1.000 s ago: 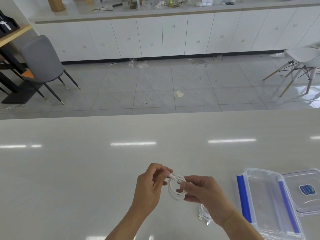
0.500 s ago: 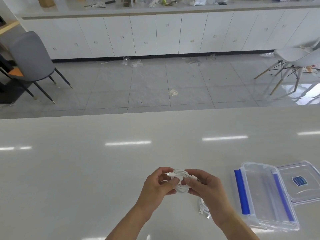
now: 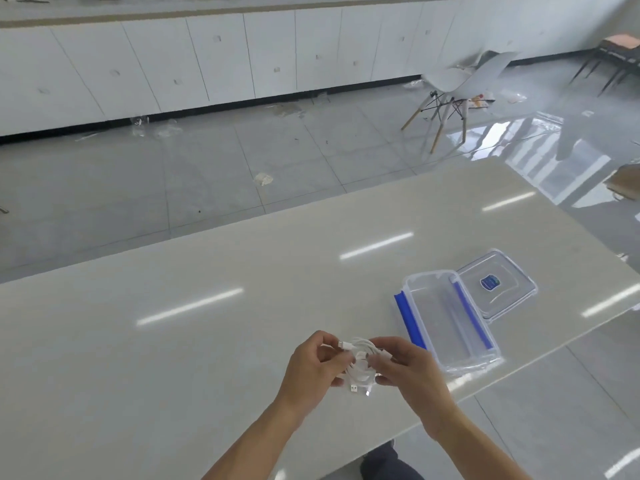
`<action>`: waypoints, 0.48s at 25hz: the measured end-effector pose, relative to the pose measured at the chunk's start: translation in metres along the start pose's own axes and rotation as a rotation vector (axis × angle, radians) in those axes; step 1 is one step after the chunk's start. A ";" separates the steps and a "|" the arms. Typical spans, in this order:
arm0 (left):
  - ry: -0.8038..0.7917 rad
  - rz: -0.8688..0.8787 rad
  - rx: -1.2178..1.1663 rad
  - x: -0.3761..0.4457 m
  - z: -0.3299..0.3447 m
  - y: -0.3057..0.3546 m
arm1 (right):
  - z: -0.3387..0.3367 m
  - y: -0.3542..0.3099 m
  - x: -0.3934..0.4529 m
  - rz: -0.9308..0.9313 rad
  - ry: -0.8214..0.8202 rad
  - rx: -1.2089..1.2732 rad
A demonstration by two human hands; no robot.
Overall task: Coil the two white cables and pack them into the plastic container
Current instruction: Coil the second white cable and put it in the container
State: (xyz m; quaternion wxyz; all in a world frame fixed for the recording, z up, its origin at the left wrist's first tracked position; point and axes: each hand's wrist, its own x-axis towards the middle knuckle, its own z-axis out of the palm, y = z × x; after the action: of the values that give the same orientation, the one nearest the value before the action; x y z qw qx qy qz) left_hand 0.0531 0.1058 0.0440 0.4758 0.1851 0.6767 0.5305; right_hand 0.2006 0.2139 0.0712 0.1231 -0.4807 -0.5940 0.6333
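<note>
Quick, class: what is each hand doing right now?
Left hand: closed on the coiled white cable.
Right hand: closed on the same coil.

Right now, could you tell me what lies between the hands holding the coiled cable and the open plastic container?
Only bare tabletop in the head view separates the right hand from the container.

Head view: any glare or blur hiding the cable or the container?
Head view: ceiling-light streaks glare on the table but miss the coiled cable between left hand and right hand; container readable; background softly blurred, edges bowed.
</note>
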 end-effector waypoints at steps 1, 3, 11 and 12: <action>-0.017 0.002 0.044 0.008 0.010 0.003 | -0.012 0.003 0.006 0.002 0.011 -0.025; -0.019 0.009 0.105 0.024 0.032 0.009 | -0.035 0.008 0.020 0.003 0.016 -0.051; 0.078 -0.041 0.223 0.100 0.141 0.025 | -0.131 0.024 0.092 0.069 0.136 -0.079; 0.093 -0.053 0.247 0.109 0.153 0.027 | -0.139 0.026 0.099 0.089 0.147 -0.069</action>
State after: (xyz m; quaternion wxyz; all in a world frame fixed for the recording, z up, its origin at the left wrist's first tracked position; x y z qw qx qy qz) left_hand 0.1229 0.2808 0.0218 0.4314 0.1996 0.7627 0.4386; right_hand 0.2660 0.3674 0.0257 0.1214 -0.5555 -0.5830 0.5803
